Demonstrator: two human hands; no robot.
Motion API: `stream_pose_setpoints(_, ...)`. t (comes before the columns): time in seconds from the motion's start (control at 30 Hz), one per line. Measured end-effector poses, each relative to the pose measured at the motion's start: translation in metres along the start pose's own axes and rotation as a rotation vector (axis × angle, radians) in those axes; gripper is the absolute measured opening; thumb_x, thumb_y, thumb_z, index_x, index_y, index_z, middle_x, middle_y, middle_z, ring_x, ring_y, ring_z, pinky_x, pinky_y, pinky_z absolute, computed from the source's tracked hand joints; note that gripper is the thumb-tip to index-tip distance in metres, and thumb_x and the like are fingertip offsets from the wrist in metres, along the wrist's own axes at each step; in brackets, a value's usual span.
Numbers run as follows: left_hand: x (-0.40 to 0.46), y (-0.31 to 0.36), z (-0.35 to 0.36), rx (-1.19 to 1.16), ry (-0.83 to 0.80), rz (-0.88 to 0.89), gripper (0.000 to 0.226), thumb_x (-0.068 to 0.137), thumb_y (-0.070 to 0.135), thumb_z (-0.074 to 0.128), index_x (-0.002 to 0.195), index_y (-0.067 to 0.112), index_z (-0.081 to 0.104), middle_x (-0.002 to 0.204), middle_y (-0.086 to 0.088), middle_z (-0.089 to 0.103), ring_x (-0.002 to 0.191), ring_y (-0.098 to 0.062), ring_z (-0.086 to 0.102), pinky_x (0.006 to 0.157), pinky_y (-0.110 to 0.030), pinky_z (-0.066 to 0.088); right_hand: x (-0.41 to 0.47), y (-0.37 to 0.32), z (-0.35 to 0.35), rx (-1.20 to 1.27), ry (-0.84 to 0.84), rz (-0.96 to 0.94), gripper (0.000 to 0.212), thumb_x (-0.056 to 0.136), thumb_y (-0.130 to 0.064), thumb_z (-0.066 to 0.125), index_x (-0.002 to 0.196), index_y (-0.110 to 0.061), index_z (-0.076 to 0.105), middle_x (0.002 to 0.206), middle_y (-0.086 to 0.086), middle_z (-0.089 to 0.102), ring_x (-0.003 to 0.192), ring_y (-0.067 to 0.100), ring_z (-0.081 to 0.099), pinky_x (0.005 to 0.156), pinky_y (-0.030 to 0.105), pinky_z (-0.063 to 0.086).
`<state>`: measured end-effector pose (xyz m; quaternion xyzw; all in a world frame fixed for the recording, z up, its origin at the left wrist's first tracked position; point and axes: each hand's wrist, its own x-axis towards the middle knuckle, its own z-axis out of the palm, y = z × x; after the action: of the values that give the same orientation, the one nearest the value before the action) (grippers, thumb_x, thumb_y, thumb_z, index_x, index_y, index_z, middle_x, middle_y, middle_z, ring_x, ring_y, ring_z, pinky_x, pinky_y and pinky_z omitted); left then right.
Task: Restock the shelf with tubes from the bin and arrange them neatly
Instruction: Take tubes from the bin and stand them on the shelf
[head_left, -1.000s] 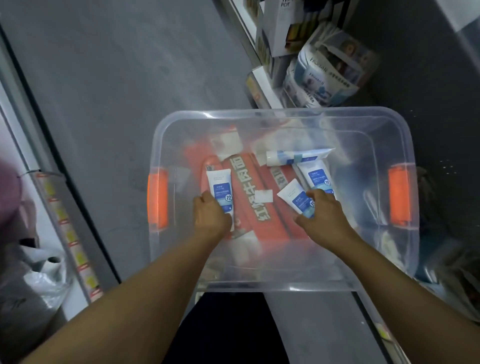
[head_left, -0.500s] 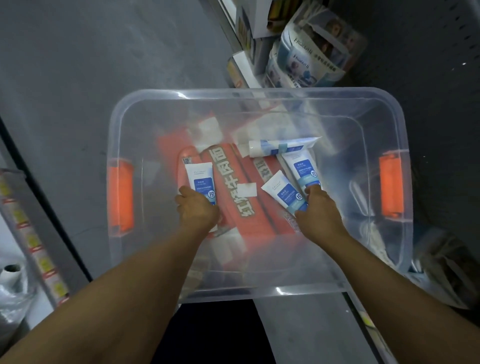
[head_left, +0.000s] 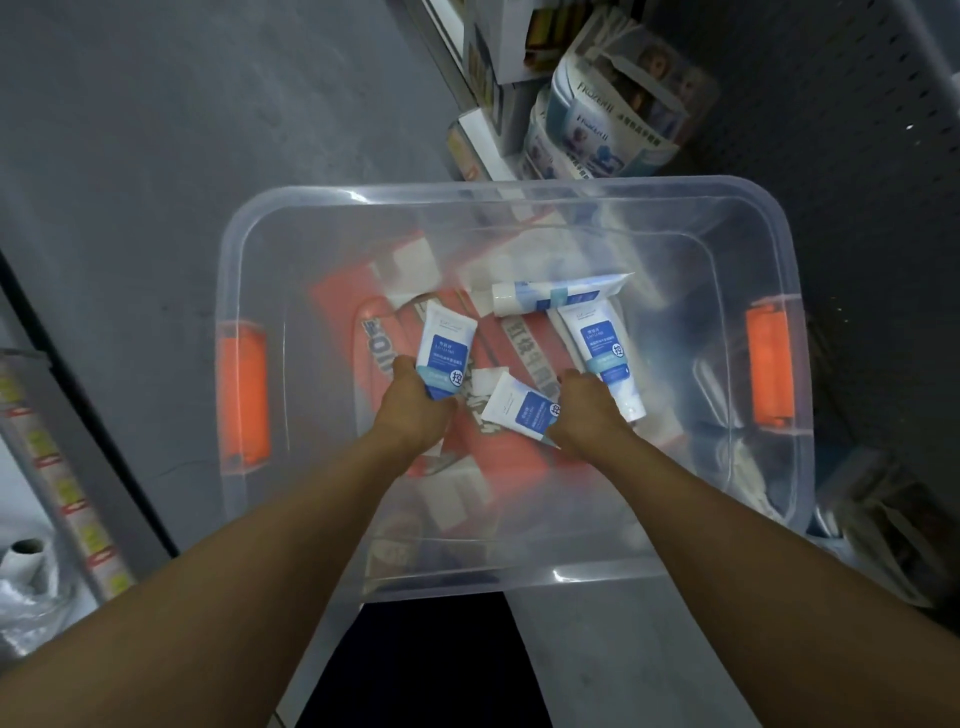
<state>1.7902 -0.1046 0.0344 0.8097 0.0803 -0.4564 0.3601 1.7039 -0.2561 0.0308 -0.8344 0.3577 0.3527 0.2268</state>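
Observation:
A clear plastic bin (head_left: 244, 218) with orange handles fills the middle of the head view. Inside it, my left hand (head_left: 415, 405) grips a white and blue tube (head_left: 447, 348) by its lower end, the crimped end pointing away from me. My right hand (head_left: 587, 410) grips a second tube (head_left: 522, 410) that points left toward the other hand. Two more tubes lie in the bin: one (head_left: 597, 348) just beyond my right hand, one (head_left: 556, 297) lying crosswise behind it.
Orange-red packages with large characters (head_left: 374, 343) show through the bin's bottom. Shelves with boxes and a blue and white printed pack (head_left: 608, 119) stand at the upper right. A shelf edge with price tags (head_left: 62, 467) runs along the left. Grey floor lies beyond the bin.
Both hands have closed on their tubes and lifted them. The left tube now tilts up and rightward, and the right tube has swung left toward the middle of the bin.

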Motion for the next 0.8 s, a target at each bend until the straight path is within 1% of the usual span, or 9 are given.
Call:
stream_pose_setpoints(0.1, -0.001, 0.000, -0.004, -0.029, -0.015, 0.017, 0.032, 0.088, 0.002, 0.055, 0.107, 0.014, 0.031, 0.102, -0.007, 0.052, 0.088, -0.020, 0.053, 0.058, -0.023, 0.041, -0.002, 0.005, 0.001, -0.128, 0.044, -0.061, 0.055, 0.078, -0.016, 0.071, 0.125, -0.007, 0.044, 0.124, 0.015, 0.045, 0.115, 0.032, 0.050, 0.090, 0.039, 0.046)
stream_pose_setpoints(0.17, -0.002, -0.003, -0.007, -0.061, -0.022, 0.009, 0.033, 0.089, 0.002, 0.055, 0.108, 0.013, 0.032, 0.104, -0.006, 0.052, 0.089, -0.020, 0.053, 0.058, -0.023, 0.040, -0.002, 0.011, 0.004, -0.284, 0.021, -0.141, 0.054, 0.080, -0.020, 0.069, 0.125, -0.007, 0.041, 0.124, 0.014, 0.045, 0.116, 0.030, 0.049, 0.089, 0.039, 0.045)
stream_pose_setpoints(0.27, -0.002, -0.006, -0.009, -0.097, -0.020, -0.006, 0.032, 0.089, 0.003, 0.056, 0.110, 0.013, 0.033, 0.105, -0.006, 0.052, 0.091, -0.019, 0.053, 0.059, -0.022, 0.040, 0.001, 0.013, 0.011, -0.414, -0.009, -0.223, 0.052, 0.083, -0.019, 0.065, 0.126, -0.007, 0.038, 0.123, 0.014, 0.049, 0.113, 0.029, 0.054, 0.088, 0.038, 0.045)
stream_pose_setpoints(0.4, -0.004, -0.006, -0.014, -0.114, -0.026, -0.002, 0.031, 0.089, 0.003, 0.055, 0.108, 0.015, 0.033, 0.106, -0.005, 0.053, 0.091, -0.019, 0.054, 0.059, -0.021, 0.042, 0.005, 0.005, 0.013, -0.414, -0.021, -0.203, 0.053, 0.085, -0.019, 0.063, 0.128, -0.003, 0.037, 0.125, 0.017, 0.047, 0.116, 0.030, 0.050, 0.093, 0.037, 0.044)
stream_pose_setpoints(0.47, -0.008, -0.004, -0.017, -0.107, -0.028, 0.012, 0.032, 0.089, 0.003, 0.056, 0.110, 0.014, 0.035, 0.106, -0.006, 0.054, 0.090, -0.020, 0.055, 0.059, -0.022, 0.043, 0.002, 0.001, 0.008, -0.321, -0.054, -0.149, 0.051, 0.087, -0.023, 0.061, 0.127, 0.000, 0.039, 0.126, 0.018, 0.047, 0.116, 0.031, 0.050, 0.094, 0.036, 0.043)
stream_pose_setpoints(0.6, -0.021, 0.007, -0.028, -0.140, -0.007, 0.037, 0.035, 0.087, 0.004, 0.060, 0.112, 0.015, 0.038, 0.099, -0.002, 0.054, 0.085, -0.019, 0.055, 0.062, -0.026, 0.043, -0.013, -0.005, -0.012, 0.104, -0.057, 0.013, 0.052, 0.085, -0.018, 0.063, 0.125, -0.001, 0.035, 0.121, 0.015, 0.052, 0.104, 0.028, 0.055, 0.082, 0.033, 0.044)
stream_pose_setpoints(0.67, -0.031, 0.014, -0.035, -0.172, 0.003, 0.046, 0.036, 0.086, 0.003, 0.060, 0.112, 0.014, 0.039, 0.098, -0.002, 0.054, 0.083, -0.018, 0.055, 0.066, -0.028, 0.045, -0.025, -0.008, -0.024, 0.263, -0.041, 0.028, 0.053, 0.085, -0.015, 0.063, 0.127, -0.003, 0.033, 0.117, 0.012, 0.051, 0.103, 0.027, 0.053, 0.081, 0.031, 0.041)
stream_pose_setpoints(0.73, -0.043, 0.023, -0.043, -0.189, -0.005, 0.082, 0.042, 0.084, -0.001, 0.060, 0.118, 0.012, 0.040, 0.101, -0.004, 0.056, 0.088, -0.019, 0.055, 0.072, -0.031, 0.046, -0.041, -0.011, -0.038, 0.464, -0.006, 0.008, 0.048, 0.083, -0.011, 0.063, 0.124, -0.006, 0.038, 0.112, 0.012, 0.053, 0.096, 0.025, 0.051, 0.082, 0.033, 0.044)
stream_pose_setpoints(0.8, -0.059, 0.035, -0.052, -0.188, -0.004, 0.132, 0.040, 0.085, -0.001, 0.059, 0.115, 0.013, 0.038, 0.094, 0.000, 0.054, 0.089, -0.020, 0.053, 0.066, -0.028, 0.046, -0.062, -0.013, -0.053, 0.613, 0.046, -0.021, 0.045, 0.079, -0.010, 0.063, 0.119, -0.007, 0.042, 0.111, 0.015, 0.057, 0.090, 0.024, 0.053, 0.080, 0.034, 0.047)
